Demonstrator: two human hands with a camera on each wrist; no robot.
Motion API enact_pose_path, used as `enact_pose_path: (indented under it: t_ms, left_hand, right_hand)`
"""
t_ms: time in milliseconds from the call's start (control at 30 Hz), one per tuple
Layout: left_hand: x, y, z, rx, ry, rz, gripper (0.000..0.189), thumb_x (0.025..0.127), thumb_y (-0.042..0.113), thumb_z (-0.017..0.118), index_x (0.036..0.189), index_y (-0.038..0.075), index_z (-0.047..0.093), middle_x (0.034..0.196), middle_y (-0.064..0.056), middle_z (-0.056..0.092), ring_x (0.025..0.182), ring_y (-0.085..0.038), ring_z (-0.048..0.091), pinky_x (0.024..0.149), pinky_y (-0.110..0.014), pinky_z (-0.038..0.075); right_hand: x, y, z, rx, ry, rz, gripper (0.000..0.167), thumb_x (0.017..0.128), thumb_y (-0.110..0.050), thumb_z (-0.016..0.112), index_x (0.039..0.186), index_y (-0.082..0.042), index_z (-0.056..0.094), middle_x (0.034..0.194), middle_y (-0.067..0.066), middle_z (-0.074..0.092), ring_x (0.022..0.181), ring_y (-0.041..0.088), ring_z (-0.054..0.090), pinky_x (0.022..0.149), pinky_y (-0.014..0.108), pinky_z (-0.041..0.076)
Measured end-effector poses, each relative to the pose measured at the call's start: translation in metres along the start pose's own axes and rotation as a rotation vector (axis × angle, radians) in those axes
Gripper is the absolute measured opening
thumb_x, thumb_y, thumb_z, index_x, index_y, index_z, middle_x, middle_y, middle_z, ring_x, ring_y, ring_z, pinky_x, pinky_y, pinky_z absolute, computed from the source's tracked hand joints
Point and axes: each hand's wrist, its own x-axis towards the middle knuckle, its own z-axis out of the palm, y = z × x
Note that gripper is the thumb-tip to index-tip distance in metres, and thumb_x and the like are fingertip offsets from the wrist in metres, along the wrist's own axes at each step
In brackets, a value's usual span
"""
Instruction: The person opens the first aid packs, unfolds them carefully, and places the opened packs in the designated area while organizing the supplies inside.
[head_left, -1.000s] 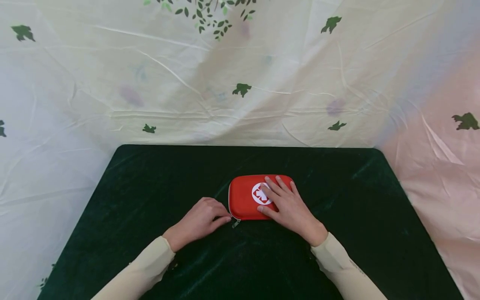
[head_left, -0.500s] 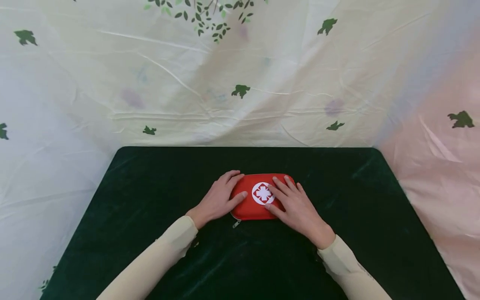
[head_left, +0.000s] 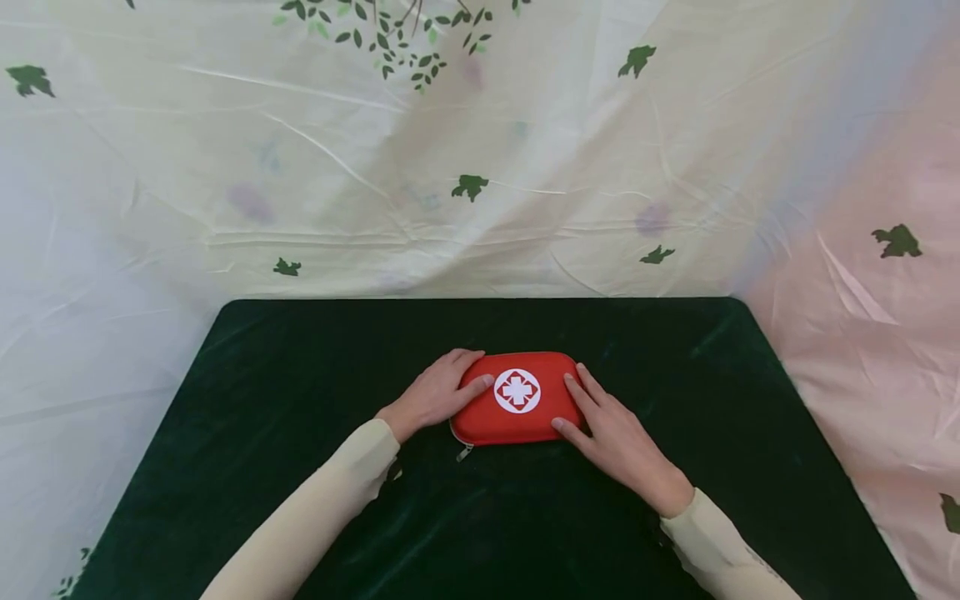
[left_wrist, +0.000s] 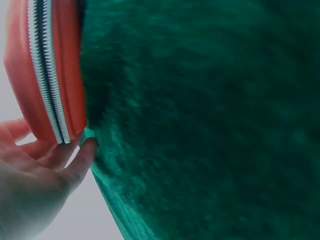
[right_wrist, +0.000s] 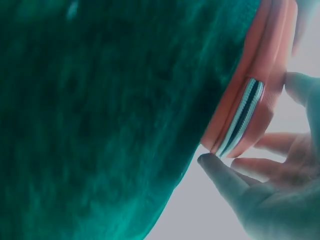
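Note:
A red zippered first-aid case (head_left: 487, 421) with a white cross emblem lies flat on the dark green cloth. My left hand (head_left: 437, 390) holds its left end, thumb over the top and fingers at the far corner. At the right end, my right hand (head_left: 626, 437) grips the case with its thumb near the front edge and fingers along the side. A zipper pull (head_left: 465, 452) hangs off the front left corner. Both wrist views show the zipper teeth (left_wrist: 47, 75) meeting along the rim. Inside the case nothing can be seen.
The table (head_left: 322, 350) is covered in green velvet and has rounded far corners. Pale curtains (head_left: 345, 200) printed with leaves and birds hang behind it and at both sides. Cream sleeves (head_left: 322, 500) cover both forearms.
My left hand has left the zipper pull and come up to the case's left end. The right hand has slid from the lid's top to the right end. The view shifted slightly.

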Motion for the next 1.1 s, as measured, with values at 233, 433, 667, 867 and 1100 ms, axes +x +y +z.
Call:
enact_pose_path:
  t_ms: [233, 433, 667, 867, 1100]
  left_hand:
    - [0.001, 0.000, -0.001, -0.048, -0.001, -0.044, 0.064, 0.103, 0.051, 0.056, 0.153, 0.013, 0.049, 0.148, -0.011, 0.054, 0.124, -0.028, 0.056, 0.107, -0.049, 0.048]
    - [-0.001, 0.001, -0.001, -0.078, 0.055, -0.043, 0.057, 0.104, 0.044, 0.058, 0.148, 0.009, 0.055, 0.142, -0.011, 0.059, 0.119, -0.027, 0.058, 0.103, -0.047, 0.051]
    - [-0.015, 0.006, -0.004, -0.143, 0.132, -0.093, 0.051, 0.104, 0.039, 0.059, 0.144, 0.008, 0.060, 0.136, -0.012, 0.063, 0.113, -0.027, 0.060, 0.096, -0.044, 0.055]
    - [-0.035, 0.006, -0.006, -0.224, 0.198, -0.122, 0.049, 0.104, 0.037, 0.060, 0.144, 0.008, 0.060, 0.135, -0.011, 0.063, 0.114, -0.026, 0.060, 0.096, -0.045, 0.055]
    - [-0.055, 0.005, -0.002, -0.304, 0.239, -0.157, 0.050, 0.103, 0.033, 0.062, 0.147, 0.009, 0.057, 0.137, -0.009, 0.061, 0.111, -0.024, 0.059, 0.094, -0.043, 0.056]
  right_hand:
    - [0.000, -0.003, 0.004, 0.097, 0.004, 0.066, 0.086, 0.100, -0.056, 0.061, 0.164, -0.009, 0.029, 0.170, 0.019, 0.021, 0.145, 0.043, 0.040, 0.108, 0.062, 0.044]
    - [0.001, -0.007, 0.005, 0.174, 0.032, 0.095, 0.087, 0.099, -0.051, 0.066, 0.164, -0.009, 0.027, 0.168, 0.021, 0.024, 0.144, 0.045, 0.039, 0.108, 0.065, 0.042]
    - [0.009, -0.009, 0.002, 0.214, 0.077, 0.074, 0.082, 0.099, -0.038, 0.070, 0.162, -0.003, 0.030, 0.164, 0.023, 0.031, 0.144, 0.044, 0.040, 0.110, 0.064, 0.041]
    - [0.024, -0.011, -0.004, 0.239, 0.096, 0.070, 0.074, 0.100, -0.028, 0.070, 0.160, -0.001, 0.035, 0.162, 0.023, 0.037, 0.142, 0.043, 0.043, 0.110, 0.063, 0.041]
    - [0.040, -0.018, -0.008, 0.230, 0.105, 0.049, 0.067, 0.102, -0.025, 0.067, 0.159, -0.004, 0.039, 0.161, 0.021, 0.038, 0.140, 0.042, 0.044, 0.110, 0.063, 0.042]
